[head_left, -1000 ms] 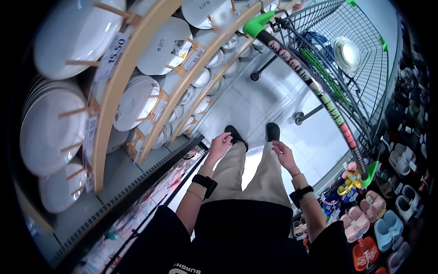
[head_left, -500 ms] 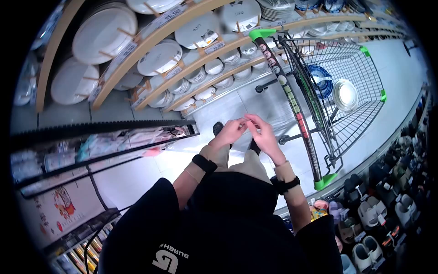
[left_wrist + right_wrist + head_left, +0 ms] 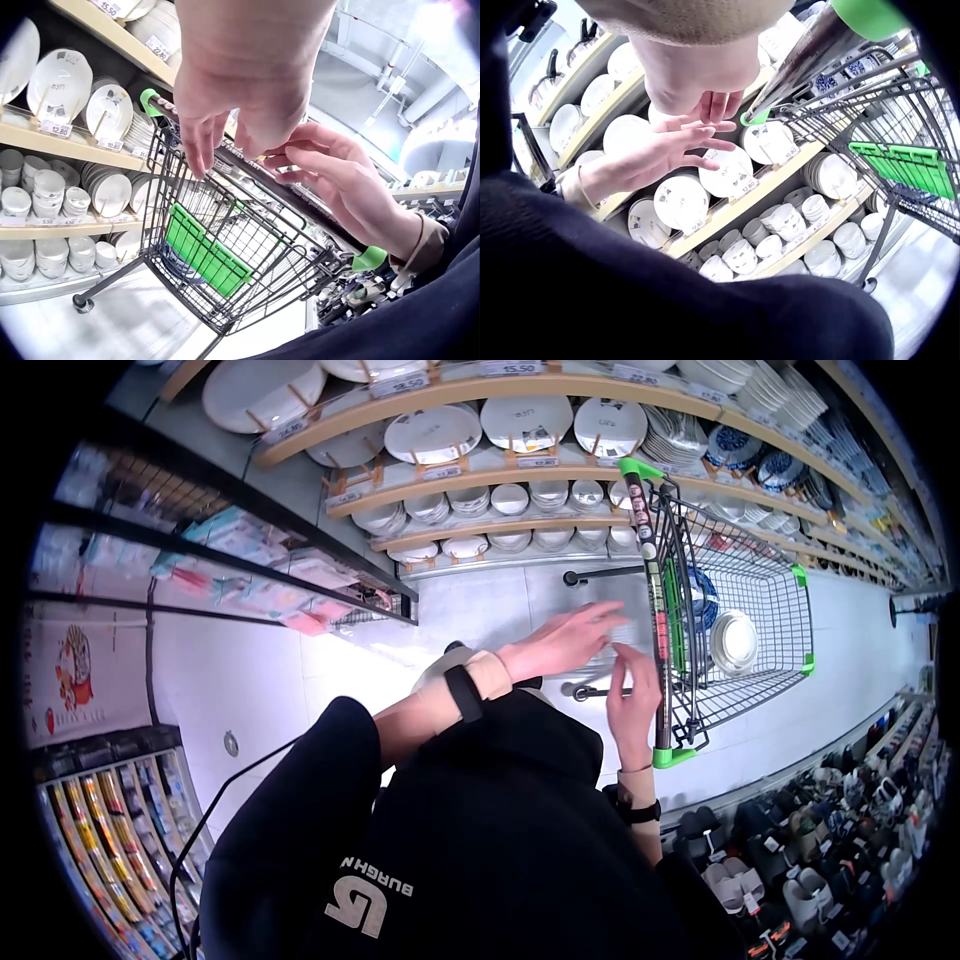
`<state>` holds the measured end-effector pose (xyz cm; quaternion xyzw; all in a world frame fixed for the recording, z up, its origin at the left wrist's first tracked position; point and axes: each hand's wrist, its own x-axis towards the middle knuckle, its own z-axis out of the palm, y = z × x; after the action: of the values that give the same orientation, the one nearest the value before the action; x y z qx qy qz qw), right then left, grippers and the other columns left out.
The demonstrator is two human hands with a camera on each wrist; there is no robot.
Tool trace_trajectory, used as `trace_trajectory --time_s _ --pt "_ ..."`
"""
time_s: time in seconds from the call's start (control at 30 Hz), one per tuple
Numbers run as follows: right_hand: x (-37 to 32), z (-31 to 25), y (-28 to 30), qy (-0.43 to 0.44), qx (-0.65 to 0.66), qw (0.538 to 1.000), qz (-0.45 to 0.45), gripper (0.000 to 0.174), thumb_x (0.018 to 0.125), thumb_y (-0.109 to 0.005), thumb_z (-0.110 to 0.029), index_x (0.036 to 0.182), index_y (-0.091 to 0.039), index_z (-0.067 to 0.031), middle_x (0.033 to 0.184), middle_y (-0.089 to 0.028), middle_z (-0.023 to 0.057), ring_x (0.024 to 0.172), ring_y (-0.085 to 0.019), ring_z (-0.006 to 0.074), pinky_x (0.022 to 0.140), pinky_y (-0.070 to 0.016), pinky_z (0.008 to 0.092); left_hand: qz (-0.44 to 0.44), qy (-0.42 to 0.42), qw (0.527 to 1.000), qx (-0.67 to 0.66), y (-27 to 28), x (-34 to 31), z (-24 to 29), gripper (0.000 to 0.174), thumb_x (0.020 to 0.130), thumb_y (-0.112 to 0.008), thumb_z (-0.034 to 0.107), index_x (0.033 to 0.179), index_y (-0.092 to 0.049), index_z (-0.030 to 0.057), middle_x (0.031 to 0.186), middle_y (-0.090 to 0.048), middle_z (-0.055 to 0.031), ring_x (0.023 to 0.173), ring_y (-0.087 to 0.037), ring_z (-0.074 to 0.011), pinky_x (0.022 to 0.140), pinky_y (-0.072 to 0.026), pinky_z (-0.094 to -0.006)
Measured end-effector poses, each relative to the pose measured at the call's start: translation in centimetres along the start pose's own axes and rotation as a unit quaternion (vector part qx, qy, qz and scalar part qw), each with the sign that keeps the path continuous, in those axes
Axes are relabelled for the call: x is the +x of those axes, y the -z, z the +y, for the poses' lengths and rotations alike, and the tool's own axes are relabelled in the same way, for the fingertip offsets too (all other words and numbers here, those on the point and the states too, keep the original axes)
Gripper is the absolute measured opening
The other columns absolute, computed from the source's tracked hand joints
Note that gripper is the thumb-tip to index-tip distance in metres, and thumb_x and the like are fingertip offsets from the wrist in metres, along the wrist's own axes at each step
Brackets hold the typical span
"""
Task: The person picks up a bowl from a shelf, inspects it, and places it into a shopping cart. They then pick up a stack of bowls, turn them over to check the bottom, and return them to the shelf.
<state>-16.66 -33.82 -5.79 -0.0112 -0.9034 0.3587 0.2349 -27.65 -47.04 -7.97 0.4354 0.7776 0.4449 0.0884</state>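
Observation:
My left hand (image 3: 568, 640) reaches towards the cart handle (image 3: 652, 560), its fingers loosely extended with nothing in them. Beside it, my right hand (image 3: 634, 698) hangs close to the handle with relaxed fingers, also holding nothing. In the left wrist view the fingers of both hands overlap the handle bar. The shopping cart (image 3: 745, 695) is black wire with green corner caps. Inside lie a stack of white dishes (image 3: 737, 641) and a blue patterned plate (image 3: 703, 603), partly hidden behind the handle side.
Wooden-edged shelves (image 3: 450, 480) of white plates and bowls run along the far side. A black-framed rack (image 3: 250, 575) of packaged goods stands at the left. Slippers and shoes (image 3: 800, 860) fill the display at lower right. Pale tiled floor (image 3: 480, 595) lies between.
My body has turned right, so the shelves swing across the view. Both hands rose from my sides, came together and now reach to the cart handle.

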Motion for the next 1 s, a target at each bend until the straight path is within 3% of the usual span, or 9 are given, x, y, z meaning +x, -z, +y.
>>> trace_trajectory --time_s 0.1,0.23,0.33,0.37,0.4,0.43,0.53,0.73,1.0 --pt "0.4 0.5 1.1 0.010 -0.081 0.996 0.026 0.019 0.086 -0.057 0.003 0.104 -0.060 -0.0002 0.098 -0.061 0.0150 0.092 -0.057 0.0323 0.081 -0.0453 0.0395 -0.008 -0.090 0.991 0.094 -0.7 1.0 0.9 0.045 0.085 -0.055 0.005 0.129 -0.050 0.0056 0.139 -0.045 -0.0113 0.128 -0.044 -0.0286 0.099 -0.0438 -0.0425" --pt "-1.2 2.2 2.8 -0.028 -0.157 0.987 0.032 0.020 0.086 -0.057 0.000 0.106 -0.059 -0.0001 0.105 -0.059 0.0158 0.099 -0.054 0.0337 0.086 -0.0435 0.0420 -0.096 -0.104 0.989 0.038 -2.0 1.7 3.1 0.049 0.082 -0.054 0.000 0.131 -0.048 0.0037 0.144 -0.040 -0.0126 0.136 -0.034 -0.0279 0.104 -0.0350 -0.0496" --pt "-2.3 2.1 3.9 -0.053 -0.214 0.975 0.022 0.023 0.089 -0.059 -0.007 0.111 -0.055 0.0006 0.105 -0.058 0.0175 0.097 -0.055 0.0344 0.084 -0.0444 0.0418 -0.093 -0.133 0.982 0.098 -2.7 1.5 3.2 0.052 0.083 -0.053 0.000 0.134 -0.046 0.0037 0.146 -0.038 -0.0120 0.139 -0.031 -0.0272 0.105 -0.0339 -0.0489" --pt "-2.8 2.1 4.0 -0.133 -0.170 0.976 0.030 0.025 0.090 -0.059 -0.010 0.112 -0.054 0.0008 0.101 -0.059 0.0177 0.093 -0.056 0.0343 0.082 -0.0458 0.0414 -0.109 -0.119 0.979 0.124 -2.8 1.3 3.3 0.054 0.082 -0.055 0.001 0.135 -0.044 0.0041 0.148 -0.033 -0.0122 0.139 -0.029 -0.0280 0.106 -0.0337 -0.0492" --pt "-3.3 2.2 4.0 -0.212 -0.124 0.968 0.039 0.027 0.091 -0.059 -0.012 0.114 -0.053 0.0011 0.098 -0.060 0.0179 0.088 -0.058 0.0343 0.080 -0.0471 0.0411 -0.110 -0.108 0.978 0.139 -2.9 1.2 3.6 0.055 0.082 -0.056 0.003 0.135 -0.044 0.0041 0.149 -0.033 -0.0125 0.139 -0.029 -0.0288 0.105 -0.0339 -0.0491" --pt "-3.5 2.6 4.0 -0.218 -0.124 0.968 0.029 0.031 0.092 -0.059 -0.022 0.111 -0.052 0.0018 0.088 -0.064 0.0209 0.077 -0.062 0.0387 0.071 -0.0493 0.0448 -0.112 -0.098 0.977 0.153 -3.1 1.0 3.9 0.055 0.082 -0.057 0.004 0.135 -0.043 0.0041 0.149 -0.032 -0.0128 0.139 -0.029 -0.0296 0.105 -0.0341 -0.0490" --pt "-3.4 3.0 3.8 -0.247 -0.269 0.923 -0.121 0.042 0.091 -0.059 -0.031 0.117 -0.048 0.0004 0.076 -0.065 0.0214 0.072 -0.064 0.0408 0.064 -0.0498 0.0467 -0.074 -0.091 0.977 0.177 -5.3 0.9 3.7 0.058 0.081 -0.060 0.012 0.136 -0.043 0.0039 0.150 -0.030 -0.0136 0.132 -0.038 -0.0314 0.101 -0.0372 -0.0498" --pt "-3.8 4.8 3.2 -0.223 -0.290 0.925 -0.103 0.037 0.090 -0.059 -0.031 0.108 -0.048 0.0002 0.071 -0.064 0.0252 0.070 -0.064 0.0434 0.063 -0.0480 0.0510 -0.041 -0.054 0.979 0.195 -6.9 0.4 3.6 0.058 0.081 -0.058 0.013 0.137 -0.042 0.0037 0.150 -0.030 -0.0116 0.115 -0.052 -0.0313 0.093 -0.0421 -0.0489" --pt "-4.0 4.2 3.3 -0.196 -0.334 0.917 -0.098 0.039 0.092 -0.056 -0.035 0.106 -0.048 0.0011 0.072 -0.063 0.0282 0.071 -0.062 0.0476 0.063 -0.0481 0.0550 -0.118 -0.017 0.983 0.140 -4.9 -0.2 4.8 0.070 0.074 -0.060 0.003 0.140 -0.036 0.0061 0.155 -0.021 -0.0121 0.091 -0.064 -0.0316 0.082 -0.0473 -0.0442"
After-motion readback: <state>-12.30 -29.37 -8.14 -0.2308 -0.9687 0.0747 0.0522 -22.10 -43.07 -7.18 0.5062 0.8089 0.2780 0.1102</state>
